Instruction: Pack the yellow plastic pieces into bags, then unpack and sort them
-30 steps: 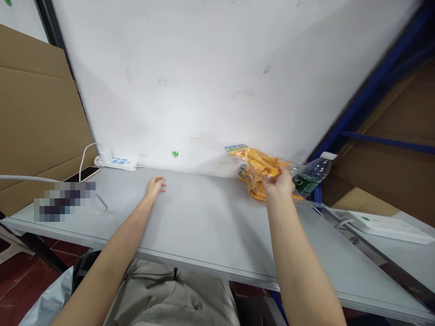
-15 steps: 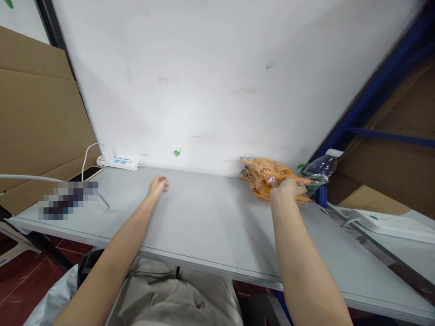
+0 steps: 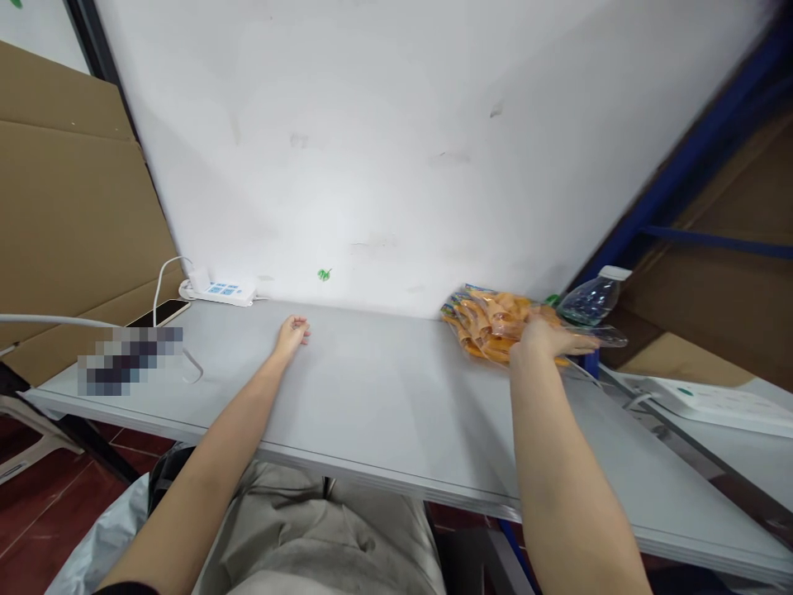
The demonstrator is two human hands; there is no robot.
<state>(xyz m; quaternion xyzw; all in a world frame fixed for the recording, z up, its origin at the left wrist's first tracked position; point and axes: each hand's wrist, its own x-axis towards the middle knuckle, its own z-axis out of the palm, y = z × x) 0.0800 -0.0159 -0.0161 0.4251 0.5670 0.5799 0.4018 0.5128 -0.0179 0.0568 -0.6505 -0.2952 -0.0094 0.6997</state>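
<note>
The clear plastic packets of orange items (image 3: 486, 322) lie in an overlapping pile toward the right end of the table (image 3: 377, 388), against or just in front of the white wall (image 3: 372, 149); what the orange items are is not plain through the film. The right hand (image 3: 548, 337) is over the pile's right end, its fingers stretched out to the right across loose clear film. They look extended rather than clenched, but the pinch is hidden, so I cannot tell whether it has hold of a packet or only presses on it. The step in hand looks like handling the pile at that edge — settling it or taking up a packet, the view does not settle which. Either way, the next move would seem to call for a sure grip on one film edge, with the fingers kept clear of the clear bottle (image 3: 591, 299) just behind, whose lower part is hidden.

The left hand (image 3: 294, 332) rests on the table well apart from the packets, fingers loosely half-curled and holding nothing. Between the two hands is bare tabletop. Farther left are a white power strip (image 3: 224, 292) by the wall and a phone (image 3: 168, 313) — both well away from the packets.
</note>
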